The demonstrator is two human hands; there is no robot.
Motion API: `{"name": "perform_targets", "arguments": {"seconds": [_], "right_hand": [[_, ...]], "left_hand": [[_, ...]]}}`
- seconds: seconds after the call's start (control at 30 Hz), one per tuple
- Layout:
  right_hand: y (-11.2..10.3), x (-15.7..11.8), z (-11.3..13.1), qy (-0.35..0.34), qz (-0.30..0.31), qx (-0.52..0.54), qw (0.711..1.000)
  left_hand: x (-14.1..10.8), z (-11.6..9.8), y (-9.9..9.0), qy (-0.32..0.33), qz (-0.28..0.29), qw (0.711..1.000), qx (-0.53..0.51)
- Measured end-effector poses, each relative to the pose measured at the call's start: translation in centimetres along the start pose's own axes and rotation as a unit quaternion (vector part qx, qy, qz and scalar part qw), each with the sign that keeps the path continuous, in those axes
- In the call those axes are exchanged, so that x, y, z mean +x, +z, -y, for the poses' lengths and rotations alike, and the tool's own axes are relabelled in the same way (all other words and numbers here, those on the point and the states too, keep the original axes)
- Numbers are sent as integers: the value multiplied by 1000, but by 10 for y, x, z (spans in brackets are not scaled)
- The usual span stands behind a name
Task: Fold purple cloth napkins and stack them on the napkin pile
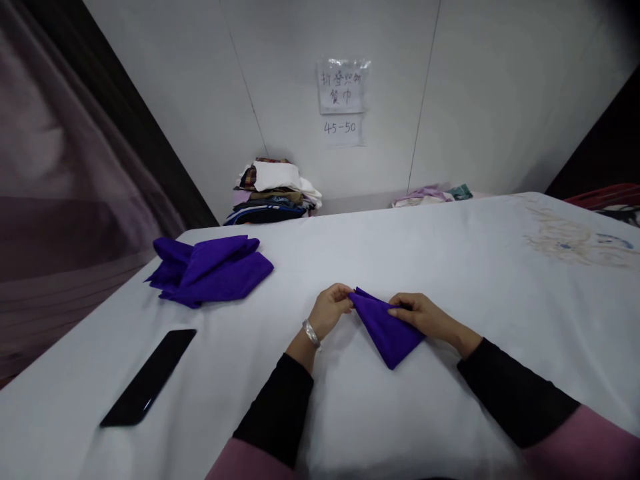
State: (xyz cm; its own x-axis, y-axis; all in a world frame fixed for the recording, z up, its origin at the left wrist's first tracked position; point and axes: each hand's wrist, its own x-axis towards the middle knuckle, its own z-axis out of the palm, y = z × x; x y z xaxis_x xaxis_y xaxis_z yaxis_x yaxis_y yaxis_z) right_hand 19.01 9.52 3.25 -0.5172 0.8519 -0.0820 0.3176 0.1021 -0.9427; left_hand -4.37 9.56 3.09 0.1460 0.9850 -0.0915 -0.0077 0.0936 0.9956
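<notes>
A purple cloth, folded into a narrow, pointed shape, is held between both hands over the white-covered table. My left hand, with a silver bracelet at the wrist, pinches the cloth's upper left corner between thumb and fingers. On the upper right edge, my right hand grips the cloth, thumb on the near face and fingers behind. The cloth's lower tip points down toward me. Another purple cloth lies crumpled and loosely folded at the table's left side.
A black phone-like slab lies at the near left. Behind the table's far edge are a stack of folded clothes and a low pile of pinkish cloth. Handwritten papers hang on the wall. A curtain borders the left side.
</notes>
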Motion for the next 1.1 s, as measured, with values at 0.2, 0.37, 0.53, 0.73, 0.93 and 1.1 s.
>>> {"name": "perform_targets", "arguments": {"seconds": [0.2, 0.37, 0.53, 0.73, 0.93, 1.1], "right_hand": [[-1, -1, 0, 5, 9, 2, 1000], [-1, -2, 2, -3, 24, 20, 1000], [-1, -2, 3, -7, 42, 37, 998], [-2, -1, 6, 3, 52, 25, 998], [1, 10, 21, -20, 90, 10, 996], [11, 24, 28, -24, 89, -24, 995]], "left_hand": [[1, 6, 0, 15, -9, 999, -36], [0, 11, -5, -54, 68, 983, -164], [-1, 9, -3, -54, 133, 965, -222], [-1, 5, 4, -23, 77, 984, -156], [-6, -3, 7, 3, 62, 992, -111], [-10, -10, 10, 0, 46, 995, -94]]}}
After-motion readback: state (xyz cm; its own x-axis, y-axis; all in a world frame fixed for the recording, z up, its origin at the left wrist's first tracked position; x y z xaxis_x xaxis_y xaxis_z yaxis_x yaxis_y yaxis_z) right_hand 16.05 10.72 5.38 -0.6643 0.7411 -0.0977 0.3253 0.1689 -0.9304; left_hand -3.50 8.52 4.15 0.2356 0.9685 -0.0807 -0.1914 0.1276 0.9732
